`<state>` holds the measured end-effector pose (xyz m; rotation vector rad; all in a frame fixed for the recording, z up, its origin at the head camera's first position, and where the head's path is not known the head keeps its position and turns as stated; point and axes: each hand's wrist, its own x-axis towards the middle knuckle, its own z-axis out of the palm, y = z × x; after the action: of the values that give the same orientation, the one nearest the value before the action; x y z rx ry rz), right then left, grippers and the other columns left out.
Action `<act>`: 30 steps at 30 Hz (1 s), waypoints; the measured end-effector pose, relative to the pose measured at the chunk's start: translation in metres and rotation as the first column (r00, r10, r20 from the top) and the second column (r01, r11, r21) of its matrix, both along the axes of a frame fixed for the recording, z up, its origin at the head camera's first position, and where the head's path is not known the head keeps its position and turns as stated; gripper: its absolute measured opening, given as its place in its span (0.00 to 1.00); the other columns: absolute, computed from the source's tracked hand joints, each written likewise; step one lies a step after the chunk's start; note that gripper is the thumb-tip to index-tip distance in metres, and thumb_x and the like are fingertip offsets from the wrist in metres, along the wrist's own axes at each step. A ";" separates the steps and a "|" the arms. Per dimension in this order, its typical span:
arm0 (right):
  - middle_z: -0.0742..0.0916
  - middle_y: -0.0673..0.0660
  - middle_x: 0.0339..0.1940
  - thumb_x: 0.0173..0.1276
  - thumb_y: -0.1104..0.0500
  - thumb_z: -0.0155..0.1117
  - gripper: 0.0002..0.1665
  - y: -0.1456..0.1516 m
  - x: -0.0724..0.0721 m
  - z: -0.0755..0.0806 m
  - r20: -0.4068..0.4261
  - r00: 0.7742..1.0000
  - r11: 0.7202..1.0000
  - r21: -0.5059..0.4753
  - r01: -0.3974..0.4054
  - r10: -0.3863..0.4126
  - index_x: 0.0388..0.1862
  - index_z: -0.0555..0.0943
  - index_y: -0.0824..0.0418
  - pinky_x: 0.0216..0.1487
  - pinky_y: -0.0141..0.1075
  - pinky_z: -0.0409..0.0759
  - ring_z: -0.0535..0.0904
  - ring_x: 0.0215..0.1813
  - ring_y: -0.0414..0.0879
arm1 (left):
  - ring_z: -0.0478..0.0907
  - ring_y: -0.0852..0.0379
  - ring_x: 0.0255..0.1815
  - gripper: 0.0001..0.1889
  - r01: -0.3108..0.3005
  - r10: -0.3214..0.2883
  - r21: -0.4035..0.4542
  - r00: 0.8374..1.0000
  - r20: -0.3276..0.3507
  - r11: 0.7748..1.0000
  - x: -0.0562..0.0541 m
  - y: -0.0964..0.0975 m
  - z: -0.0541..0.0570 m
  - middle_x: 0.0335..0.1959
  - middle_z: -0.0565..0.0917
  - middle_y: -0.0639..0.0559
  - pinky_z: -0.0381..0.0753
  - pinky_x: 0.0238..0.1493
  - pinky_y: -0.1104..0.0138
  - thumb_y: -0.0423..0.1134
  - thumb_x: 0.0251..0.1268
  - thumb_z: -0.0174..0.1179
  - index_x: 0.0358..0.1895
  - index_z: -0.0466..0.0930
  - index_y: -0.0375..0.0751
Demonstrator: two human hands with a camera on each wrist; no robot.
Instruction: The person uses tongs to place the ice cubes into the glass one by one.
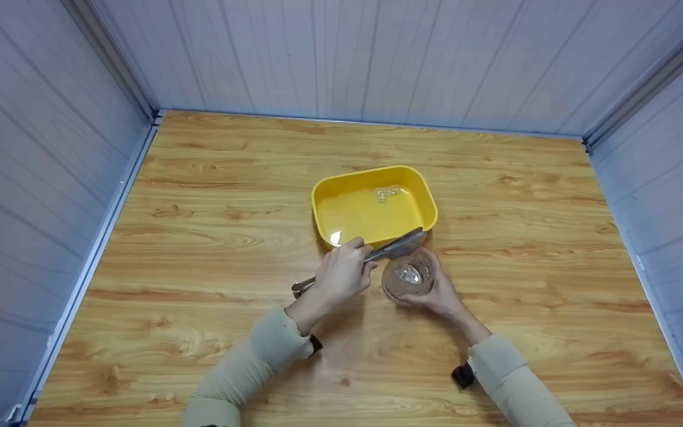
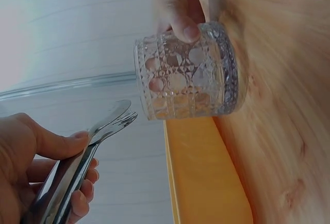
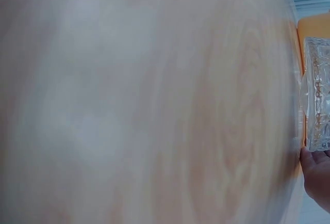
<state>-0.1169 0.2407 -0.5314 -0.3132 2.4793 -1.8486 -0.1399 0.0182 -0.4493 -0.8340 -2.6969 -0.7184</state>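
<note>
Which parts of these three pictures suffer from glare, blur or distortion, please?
Head: a small white glare in the near left corner of the yellow tray; left wrist: the pattern of the glass is readable, but the wall is washed out at the far left; right wrist: the table is blurred with pale hazy patches, its boundary bowing at right, probably lens distortion.

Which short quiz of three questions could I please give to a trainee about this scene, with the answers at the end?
1. Multiple choice: what does the right hand hold?
A) a plate
B) a patterned glass tumbler
C) a knife
2. True or false: clear cubes lie in the yellow rectangular basin.
3. Fill in the missing word: the left hand grips metal ____.

Key: 1. B; 2. True; 3. tongs.
</note>
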 end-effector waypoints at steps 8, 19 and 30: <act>0.71 0.67 0.56 0.33 0.69 0.77 0.57 0.000 0.000 0.001 0.009 1.000 1.000 0.021 0.002 -0.002 0.62 0.55 0.70 0.61 0.44 0.57 0.65 0.59 0.57 | 0.76 0.54 0.23 0.10 0.028 -0.027 -0.007 0.998 0.051 1.000 0.005 0.005 -0.004 0.27 0.75 0.50 0.76 0.25 0.67 0.38 0.50 0.62 0.36 0.82 0.37; 0.70 0.68 0.57 0.36 0.69 0.75 0.58 0.000 0.001 0.003 0.015 1.000 0.999 0.042 0.007 -0.008 0.65 0.51 0.70 0.60 0.44 0.58 0.65 0.59 0.56 | 0.74 0.56 0.22 0.11 0.040 -0.038 -0.022 0.997 0.073 0.999 0.008 0.007 -0.008 0.25 0.73 0.53 0.74 0.23 0.66 0.39 0.51 0.61 0.37 0.82 0.40; 0.71 0.67 0.56 0.36 0.70 0.75 0.58 0.001 0.002 0.001 0.036 0.999 0.999 0.038 0.012 -0.013 0.64 0.51 0.69 0.59 0.39 0.60 0.67 0.57 0.55 | 0.72 0.56 0.22 0.11 0.045 -0.042 -0.034 0.997 0.068 0.998 0.007 0.007 -0.008 0.26 0.72 0.52 0.73 0.22 0.65 0.39 0.48 0.62 0.36 0.81 0.39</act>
<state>-0.1152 0.2417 -0.5299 -0.2614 2.4948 -1.7932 -0.1328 0.0249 -0.4576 -0.8950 -2.7662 -0.7220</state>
